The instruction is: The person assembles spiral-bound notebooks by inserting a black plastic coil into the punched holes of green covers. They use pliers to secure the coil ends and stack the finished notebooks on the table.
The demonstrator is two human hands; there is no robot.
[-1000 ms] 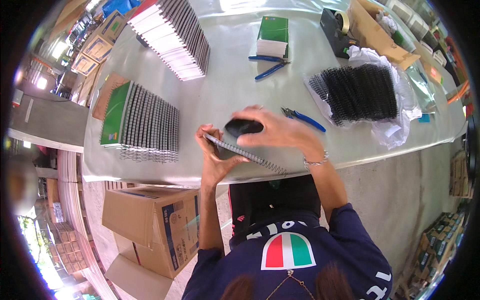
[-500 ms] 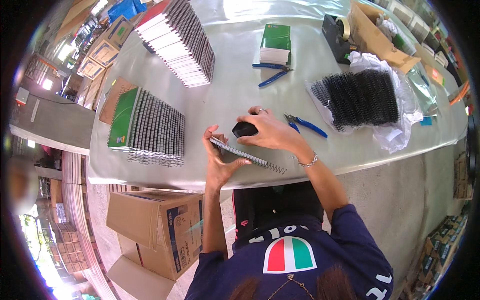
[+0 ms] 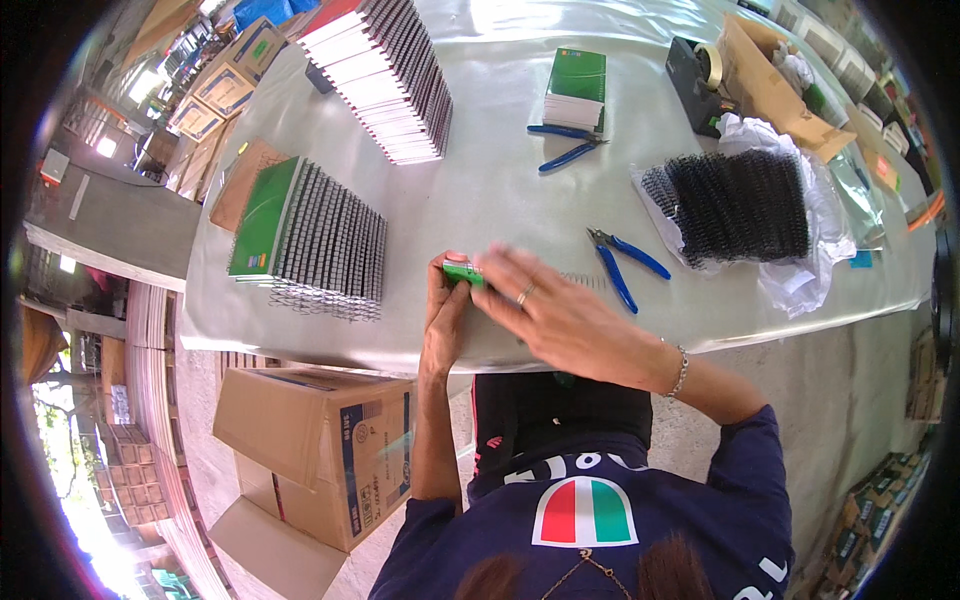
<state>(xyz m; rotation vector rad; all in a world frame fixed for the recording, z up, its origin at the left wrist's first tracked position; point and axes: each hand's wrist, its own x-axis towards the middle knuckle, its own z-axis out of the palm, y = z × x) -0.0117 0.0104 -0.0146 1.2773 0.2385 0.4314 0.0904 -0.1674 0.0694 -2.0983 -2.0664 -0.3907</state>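
Note:
My left hand (image 3: 446, 318) is closed on a small green spiral notebook (image 3: 462, 272), gripping one end near the front edge of the table. My right hand (image 3: 545, 312) lies over the rest of the notebook, hiding most of it. Its fingers are smeared by motion, so whether they grip anything cannot be seen. A loose wire coil end (image 3: 585, 281) sticks out beyond the right hand. Just to the right rests a pair of blue-handled cutting pliers (image 3: 630, 262), jaws pointing away from me.
Stacked green spiral notebooks (image 3: 330, 240) stand at left, a taller red-covered stack (image 3: 385, 85) behind. Farther back are a small green notebook pile (image 3: 575, 85) and second blue pliers (image 3: 568, 145). Black wire coils (image 3: 735, 205) lie at right, near a tape dispenser (image 3: 695, 85). A carton (image 3: 330, 450) sits below.
My right hand has come down over the notebook, and the black object beside its fingers no longer shows. The notebook has turned, showing green at the left hand. The whole view has shifted slightly.

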